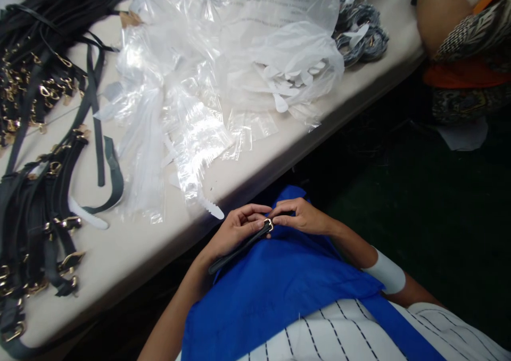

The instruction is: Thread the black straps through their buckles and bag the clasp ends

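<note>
Above our blue cloth apron (275, 281), we pinch a narrow black strap (235, 254) in our left hand (238, 223), beside its gold metal buckle (270, 223). Our right hand (301, 215) is at the buckle; whether it pinches, we cannot tell.

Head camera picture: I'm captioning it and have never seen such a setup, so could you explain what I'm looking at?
There is no machine here, just a person's two bare hands. The single picture comes from a camera worn on that person's head, looking forward and down.

The left hand holds a dark strap near its gold-coloured buckle, above a blue apron. The right hand has its fingertips at the buckle; whether they grip it is unclear.

On the table lie clear plastic bags, a whitish bag and black straps with gold-coloured fittings. At upper right is another person's arm.
</note>
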`<state>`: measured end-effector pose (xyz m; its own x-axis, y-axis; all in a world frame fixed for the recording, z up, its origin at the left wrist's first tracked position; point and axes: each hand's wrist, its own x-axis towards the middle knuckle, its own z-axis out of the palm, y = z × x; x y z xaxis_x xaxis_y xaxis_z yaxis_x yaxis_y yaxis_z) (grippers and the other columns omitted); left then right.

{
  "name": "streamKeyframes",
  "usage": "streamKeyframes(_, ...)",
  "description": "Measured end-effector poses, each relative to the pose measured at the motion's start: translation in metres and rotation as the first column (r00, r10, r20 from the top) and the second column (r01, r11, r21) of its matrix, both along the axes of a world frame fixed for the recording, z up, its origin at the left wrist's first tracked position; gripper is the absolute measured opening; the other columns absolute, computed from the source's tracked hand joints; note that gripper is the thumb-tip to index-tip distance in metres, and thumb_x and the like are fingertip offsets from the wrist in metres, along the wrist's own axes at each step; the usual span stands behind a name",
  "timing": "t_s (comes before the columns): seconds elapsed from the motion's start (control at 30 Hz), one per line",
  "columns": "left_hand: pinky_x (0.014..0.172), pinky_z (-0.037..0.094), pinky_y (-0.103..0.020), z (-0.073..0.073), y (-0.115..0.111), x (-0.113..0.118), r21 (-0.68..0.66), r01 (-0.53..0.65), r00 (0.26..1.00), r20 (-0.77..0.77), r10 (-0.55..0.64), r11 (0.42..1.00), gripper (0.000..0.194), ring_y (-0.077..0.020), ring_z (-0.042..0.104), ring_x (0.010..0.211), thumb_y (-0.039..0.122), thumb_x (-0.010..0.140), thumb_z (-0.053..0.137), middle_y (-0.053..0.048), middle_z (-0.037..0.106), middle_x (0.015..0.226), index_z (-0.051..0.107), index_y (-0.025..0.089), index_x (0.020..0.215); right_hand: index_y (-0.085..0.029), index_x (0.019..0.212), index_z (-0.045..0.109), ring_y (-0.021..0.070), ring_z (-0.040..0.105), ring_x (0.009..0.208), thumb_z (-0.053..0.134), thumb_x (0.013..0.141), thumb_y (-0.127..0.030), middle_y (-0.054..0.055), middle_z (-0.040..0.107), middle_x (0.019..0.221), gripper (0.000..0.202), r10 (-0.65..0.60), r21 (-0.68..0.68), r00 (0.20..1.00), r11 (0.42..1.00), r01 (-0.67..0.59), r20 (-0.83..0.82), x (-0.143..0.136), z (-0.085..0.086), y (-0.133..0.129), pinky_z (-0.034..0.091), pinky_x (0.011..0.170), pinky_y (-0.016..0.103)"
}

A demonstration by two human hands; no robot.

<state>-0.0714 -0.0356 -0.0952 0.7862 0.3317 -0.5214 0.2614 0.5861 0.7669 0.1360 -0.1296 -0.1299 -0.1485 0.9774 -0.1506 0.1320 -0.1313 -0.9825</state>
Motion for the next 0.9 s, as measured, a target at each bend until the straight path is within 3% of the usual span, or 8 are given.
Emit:
streamKeyframes(0.17,0.074,0.052,-0.027,-0.002,0.002,-0.002,0.034,0.086,0.996,-0.04,-0.085,0.996,0.036,-0.0161,0.066,0.081,0.038,0.084,0.065,-0.01,0.07,0.109,0.067,0.019,0.115,-0.015,0.084,0.075,0.0169,0.066,0.077,0.073,0.079,-0.036,0.004,0.073,0.08,0.022,-0.103,-0.092,0.992,0.991,0.096,-0.076,0.005,-0.01,-0.004,0.05,0.074,0.028)
streamKeyframes(0.33,0.07,0.052,-0.028,-0.006,0.005,-0.009,0.05,0.111,0.99,-0.095,-0.106,0.993,0.04,-0.0186,0.067,0.078,0.033,0.077,0.072,-0.012,0.073,0.101,0.069,0.016,0.113,-0.014,0.082,0.074,0.018,0.066,0.076,0.07,0.08,-0.038,0.005,0.073,0.08,0.025,-0.142,-0.144,0.989,0.98,0.136,-0.028,0.012,-0.021,-0.011,0.051,0.076,0.031)
streamKeyframes(0.47,0.059,0.048,-0.026,0.002,0.014,-0.011,0.163,0.083,0.987,-0.153,-0.058,0.983,0.038,-0.0165,0.063,0.065,0.033,0.076,0.072,-0.009,0.074,0.083,0.07,0.016,0.111,-0.018,0.116,0.068,0.0218,0.066,0.098,0.072,0.079,-0.035,0.007,0.072,0.107,0.04,-0.012,-0.123,0.994,0.992,-0.001,-0.107,0.012,-0.018,-0.015,0.051,0.09,0.036)
streamKeyframes(0.53,0.061,0.05,-0.028,0.006,0.015,-0.006,0.205,0.097,0.985,-0.158,-0.065,0.974,0.036,-0.018,0.064,0.067,0.032,0.074,0.074,-0.008,0.074,0.081,0.071,0.016,0.107,-0.021,0.125,0.063,0.0242,0.064,0.107,0.076,0.075,-0.033,0.007,0.069,0.117,0.053,0.014,-0.12,0.987,0.992,-0.034,-0.161,0.007,-0.014,-0.014,0.05,0.096,0.038)
streamKeyframes(0.6,0.069,0.052,-0.031,0.007,0.012,0.001,0.294,0.116,0.986,-0.149,-0.074,0.949,0.034,-0.0217,0.067,0.078,0.032,0.072,0.076,-0.008,0.075,0.088,0.073,0.018,0.102,-0.02,0.121,0.066,0.0254,0.065,0.106,0.077,0.074,-0.033,0.007,0.071,0.115,0.05,-0.039,-0.14,0.979,0.99,0.011,-0.2,0.0,-0.013,-0.013,0.051,0.094,0.039)
streamKeyframes(0.67,0.077,0.052,-0.032,0.005,0.005,0.008,0.424,0.097,0.991,-0.127,-0.047,0.9,0.03,-0.0239,0.067,0.088,0.032,0.072,0.076,-0.007,0.074,0.095,0.073,0.018,0.098,-0.02,0.117,0.068,0.0255,0.066,0.105,0.076,0.075,-0.034,0.007,0.072,0.113,0.045,-0.108,-0.162,0.962,0.984,0.068,-0.252,-0.006,-0.014,-0.011,0.053,0.093,0.039)
streamKeyframes(0.8,0.082,0.052,-0.032,-0.004,-0.011,0.015,0.61,0.017,0.998,-0.059,0.024,0.792,0.02,-0.0228,0.067,0.09,0.032,0.078,0.071,-0.005,0.073,0.094,0.074,0.021,0.095,-0.021,0.115,0.07,0.0217,0.069,0.092,0.079,0.072,-0.03,0.006,0.073,0.109,0.045,-0.153,-0.239,0.925,0.969,0.071,-0.347,-0.006,-0.017,-0.013,0.056,0.081,0.033)
streamKeyframes(0.9,0.087,0.052,-0.033,-0.011,-0.021,0.013,0.589,-0.026,0.999,-0.018,0.045,0.808,0.021,-0.0232,0.068,0.095,0.032,0.08,0.069,-0.005,0.074,0.1,0.074,0.022,0.099,-0.021,0.113,0.071,0.0178,0.068,0.083,0.08,0.07,-0.028,0.005,0.074,0.103,0.044,-0.176,-0.284,0.903,0.957,0.064,-0.392,-0.006,-0.018,-0.017,0.056,0.073,0.028)
